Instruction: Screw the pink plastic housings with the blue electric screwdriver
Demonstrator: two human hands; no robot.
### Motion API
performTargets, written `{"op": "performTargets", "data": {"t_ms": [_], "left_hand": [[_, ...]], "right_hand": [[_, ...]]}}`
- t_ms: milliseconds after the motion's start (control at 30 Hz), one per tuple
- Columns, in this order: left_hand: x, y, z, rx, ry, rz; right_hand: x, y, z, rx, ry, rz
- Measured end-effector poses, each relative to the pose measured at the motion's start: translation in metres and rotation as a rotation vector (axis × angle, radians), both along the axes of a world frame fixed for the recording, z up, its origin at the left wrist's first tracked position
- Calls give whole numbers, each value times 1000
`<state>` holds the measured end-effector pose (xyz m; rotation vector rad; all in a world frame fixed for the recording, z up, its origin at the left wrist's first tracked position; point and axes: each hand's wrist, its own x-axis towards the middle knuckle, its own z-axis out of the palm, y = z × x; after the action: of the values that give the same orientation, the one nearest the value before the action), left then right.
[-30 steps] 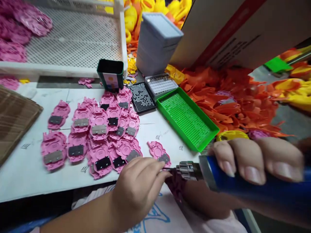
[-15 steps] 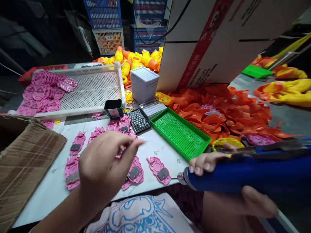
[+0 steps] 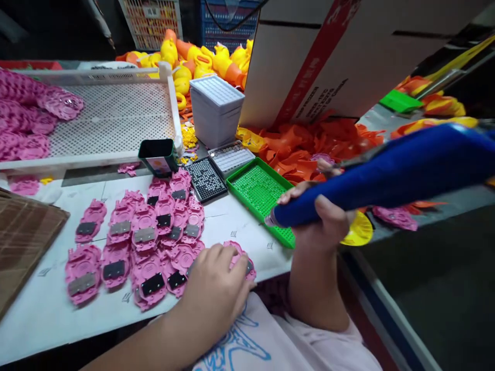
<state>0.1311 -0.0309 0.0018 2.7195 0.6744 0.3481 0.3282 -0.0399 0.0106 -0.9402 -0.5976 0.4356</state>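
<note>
My left hand (image 3: 211,281) lies over a pink plastic part (image 3: 238,250) at the table's front edge, fingers curled on it and covering much of it. In my right hand (image 3: 334,224) is a blue electric screwdriver (image 3: 379,178), gripped near its front and raised off the table, its nose toward the green tray (image 3: 247,201). The bit's tip is too blurred to make out. Left of my left hand, several pink plastic parts with grey or black plates (image 3: 145,234) lie in rows, some overlapping.
A small black tray (image 3: 214,198) and a dark green cup (image 3: 158,151) stand behind the parts. Further back are a white crate (image 3: 116,159) of pink pieces, stacked white trays (image 3: 216,116) and a large carton (image 3: 266,77). Orange pieces (image 3: 294,154) pile up right; a cardboard box (image 3: 27,237) borders the left.
My left hand has come down from a raised pinch onto the pink part at the front edge. My right hand has lifted the screwdriver away from that part. The view has shifted.
</note>
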Motion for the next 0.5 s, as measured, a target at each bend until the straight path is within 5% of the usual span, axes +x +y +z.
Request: {"op": "performTargets", "data": {"t_ms": [133,267,500], "left_hand": [[21,-17,-36,-46,220,-49],[23,-20,-60,-26,223,-46],[19,-25,-93,37,16,-90]], "right_hand": [[5,40,-13,-28,-39,-63],[3,64,-21,-70,-43,-81],[11,60,-10,-43,-202,-172]]}}
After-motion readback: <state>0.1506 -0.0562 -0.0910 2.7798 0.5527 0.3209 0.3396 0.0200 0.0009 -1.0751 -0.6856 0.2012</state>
